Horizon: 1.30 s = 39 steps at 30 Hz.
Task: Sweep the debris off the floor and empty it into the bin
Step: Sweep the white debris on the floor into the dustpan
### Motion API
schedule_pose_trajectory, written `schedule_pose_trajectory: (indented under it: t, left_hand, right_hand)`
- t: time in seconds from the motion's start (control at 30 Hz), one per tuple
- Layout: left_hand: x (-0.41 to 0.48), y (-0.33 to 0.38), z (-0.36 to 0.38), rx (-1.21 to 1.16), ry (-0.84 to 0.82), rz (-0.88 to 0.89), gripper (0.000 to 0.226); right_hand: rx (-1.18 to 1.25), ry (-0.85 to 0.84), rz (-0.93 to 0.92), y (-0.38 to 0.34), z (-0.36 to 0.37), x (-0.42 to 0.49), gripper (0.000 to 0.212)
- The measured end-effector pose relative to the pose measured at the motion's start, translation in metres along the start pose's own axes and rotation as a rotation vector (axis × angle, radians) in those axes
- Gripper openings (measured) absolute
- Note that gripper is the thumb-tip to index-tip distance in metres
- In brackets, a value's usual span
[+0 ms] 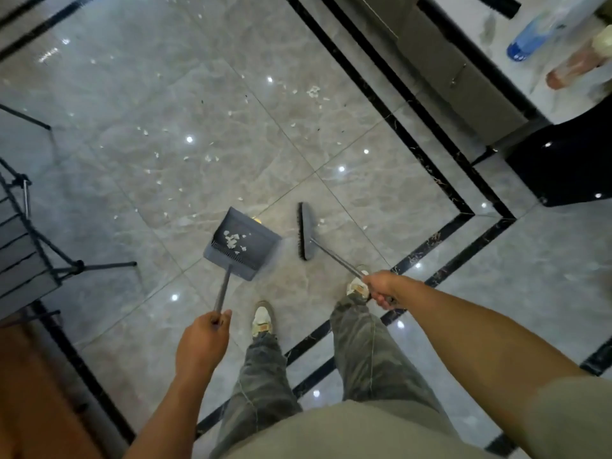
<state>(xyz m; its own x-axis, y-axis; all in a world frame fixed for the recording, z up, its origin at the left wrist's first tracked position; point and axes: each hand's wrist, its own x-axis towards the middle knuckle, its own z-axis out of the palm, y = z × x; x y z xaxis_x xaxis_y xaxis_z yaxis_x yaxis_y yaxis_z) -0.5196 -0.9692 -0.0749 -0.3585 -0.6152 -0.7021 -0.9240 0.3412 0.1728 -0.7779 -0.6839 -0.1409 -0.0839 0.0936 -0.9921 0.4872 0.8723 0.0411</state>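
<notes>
Nearest the camera: a person standing, grey trousers and pale shoes (262, 321) showing on a glossy grey marble-look floor (381, 193) crossed by black inlay bands (440, 240). Ceiling lights are reflecting as bright spots across the tiles.

Left hand (202, 342): grip closed fully round the top of the dustpan's thin handle. The dustpan (243, 243), grey, is sitting just ahead of the feet with its mouth facing right; a small cluster of white scraps (233, 240) is lying inside it.

Right hand (381, 289): grip closed round the broom's metal handle, above the right shoe. The broom (306, 230) head is standing near the dustpan mouth, bristles facing it, a bare strip of floor between them. Cannot tell whether the bristles are touching the floor.

Further out: white debris (313, 91) is lying scattered over the tiles beyond the dustpan, thinly spread towards the far left, with one denser clump far ahead. A few dark specks are lying among it.

Room edges: black tripod legs (99, 266) and a dark slatted frame at left; an orange-brown surface at lower left. At far right, a white worktop (496, 44) is carrying a blue-capped bottle (530, 38), blurred; grey cabinet fronts below it; a glossy black object (563, 164) is standing beside the cabinets, identity unclear.
</notes>
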Motion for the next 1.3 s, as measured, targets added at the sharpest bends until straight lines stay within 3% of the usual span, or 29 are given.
schedule_pose_trajectory:
  t: [0.27,0.47,0.6,0.73,0.9,1.07,1.3]
  left_hand:
    - [-0.008,0.108,0.032,-0.111,0.010,-0.038,0.035]
    - [-0.001,0.175,0.041,-0.082,0.021,-0.025,0.035]
    - [0.008,0.213,0.044,-0.079,0.001,-0.009,0.034]
    - [0.026,0.241,0.034,-0.129,0.014,0.005,0.037]
    - [0.047,0.287,0.017,-0.145,0.033,0.080,0.044]
    - [0.077,0.323,0.009,-0.061,0.023,0.188,0.049]
    - [0.135,0.349,-0.027,0.015,-0.016,0.337,0.053]
  right_hand:
    - [-0.205,0.107,0.152,0.007,-0.168,0.015,0.033]
    - [-0.303,0.266,0.085,0.009,-0.226,0.009,0.032]
    - [-0.271,0.264,0.001,0.034,-0.249,-0.001,0.033]
    - [-0.166,0.329,-0.041,0.081,-0.256,-0.004,0.033]
    - [0.023,0.446,0.126,0.118,-0.247,0.015,0.040]
    - [0.309,0.382,0.330,0.110,-0.230,0.039,0.037]
    - [0.555,0.225,0.349,0.034,-0.181,0.045,0.027]
